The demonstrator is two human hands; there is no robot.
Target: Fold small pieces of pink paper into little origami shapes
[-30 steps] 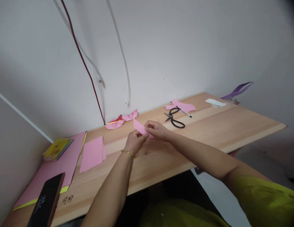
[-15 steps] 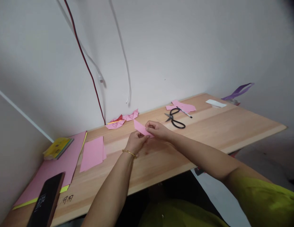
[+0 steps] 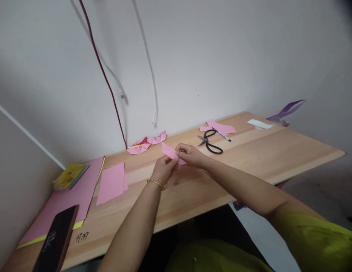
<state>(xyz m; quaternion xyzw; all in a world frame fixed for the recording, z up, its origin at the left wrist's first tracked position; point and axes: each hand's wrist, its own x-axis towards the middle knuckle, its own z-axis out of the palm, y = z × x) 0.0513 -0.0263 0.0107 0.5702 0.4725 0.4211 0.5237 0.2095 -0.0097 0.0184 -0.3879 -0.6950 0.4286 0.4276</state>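
Observation:
Just above the middle of the wooden table, a small folded piece of pink paper (image 3: 168,150) is pinched between my two hands. My left hand (image 3: 162,168), with a gold bracelet at the wrist, grips its lower edge between thumb and fingers. From the right side my right hand (image 3: 189,154) closes on the same paper, fingers curled. Part of the paper is hidden behind the hands. Beyond it, against the wall, lie folded pink paper pieces (image 3: 156,138), one with a red and yellow part. Black-handled scissors (image 3: 207,141) lie open to the right of my right hand.
Pink rectangular sheets (image 3: 111,184) lie left of my hands. Farther left are a large pink sheet (image 3: 79,189) over yellow paper, a yellow pack (image 3: 70,176) and a phone (image 3: 57,238). Pink scraps (image 3: 224,129), a pen (image 3: 222,135) and a white strip (image 3: 259,124) lie at the back right.
My left thumb has shifted slightly on the pink paper, and more of the paper shows between the hands. Both hands keep hold of it. The view has moved a little.

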